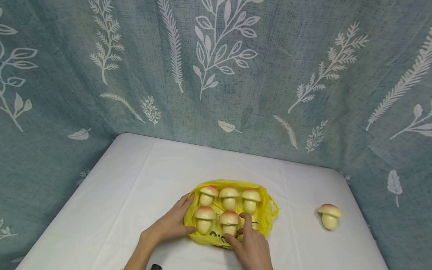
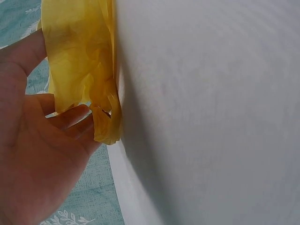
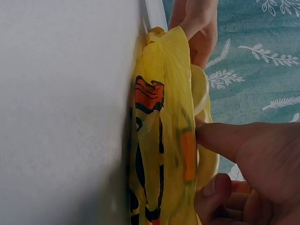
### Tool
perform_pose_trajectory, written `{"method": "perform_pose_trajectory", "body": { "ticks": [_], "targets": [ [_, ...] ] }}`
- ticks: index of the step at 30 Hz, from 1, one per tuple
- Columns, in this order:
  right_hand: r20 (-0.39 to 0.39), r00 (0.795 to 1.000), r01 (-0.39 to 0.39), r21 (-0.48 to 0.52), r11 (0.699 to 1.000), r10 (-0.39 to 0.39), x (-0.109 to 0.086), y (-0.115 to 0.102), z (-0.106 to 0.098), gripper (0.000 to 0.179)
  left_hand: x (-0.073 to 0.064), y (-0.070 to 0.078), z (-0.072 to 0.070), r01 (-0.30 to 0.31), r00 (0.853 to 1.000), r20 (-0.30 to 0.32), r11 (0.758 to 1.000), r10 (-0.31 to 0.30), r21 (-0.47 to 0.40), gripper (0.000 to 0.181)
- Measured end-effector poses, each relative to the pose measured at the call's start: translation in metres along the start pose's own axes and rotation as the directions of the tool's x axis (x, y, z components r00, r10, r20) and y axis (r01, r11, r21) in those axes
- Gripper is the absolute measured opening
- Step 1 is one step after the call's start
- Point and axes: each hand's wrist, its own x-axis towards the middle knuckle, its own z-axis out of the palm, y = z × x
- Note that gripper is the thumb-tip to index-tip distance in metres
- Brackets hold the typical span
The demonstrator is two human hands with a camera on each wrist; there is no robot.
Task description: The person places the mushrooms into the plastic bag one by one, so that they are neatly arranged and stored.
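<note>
A yellow plastic bag (image 1: 233,183) lies spread open on the white table, with several toy mushrooms in two rows inside it. They have cream stems and reddish-topped caps. My right hand (image 1: 253,243) pinches the front-row mushroom (image 1: 230,218) between thumb and fingers. To its left sits another front-row mushroom (image 1: 204,220). My left hand (image 1: 172,223) holds the bag's left side, thumb toward the front corner and fingers toward the back. In the left wrist view, the fingers (image 2: 77,117) meet the yellow plastic. Black and orange print shows on the bag's side (image 3: 164,117) in the right wrist view.
One more toy mushroom (image 1: 329,216) rests alone on the white tabletop (image 1: 135,176) near its right edge. Leaf-patterned teal cloth (image 1: 233,112) hangs behind and beside the table. A small black object (image 1: 156,267) pokes in at the bottom edge.
</note>
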Motion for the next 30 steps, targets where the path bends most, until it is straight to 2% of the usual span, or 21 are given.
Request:
{"method": "perform_pose_trajectory", "body": {
  "ticks": [7, 20, 26, 30],
  "targets": [
    [-0.003, 1.000, -0.011, 0.019, 1.000, 0.012, -0.001, 0.000, -0.004, 0.073, 0.000, -0.001, 0.000, 0.004, 1.000, -0.005, 1.000, -0.004, -0.001, 0.100],
    [-0.163, 0.986, 0.036, 0.024, 0.999, -0.032, -0.004, 0.009, -0.015, 0.061, 0.001, -0.002, 0.001, 0.000, 1.000, -0.021, 1.000, -0.001, -0.009, 0.101],
    [-0.244, 0.969, 0.036, 0.041, 0.999, -0.025, -0.005, 0.017, -0.023, 0.053, 0.001, -0.002, 0.001, -0.004, 1.000, -0.021, 1.000, 0.004, -0.011, 0.101],
    [-0.326, 0.944, 0.083, 0.058, 0.995, -0.059, -0.004, 0.029, -0.028, 0.050, 0.000, -0.001, 0.001, -0.001, 1.000, -0.018, 1.000, 0.000, -0.015, 0.100]
  ]
}}
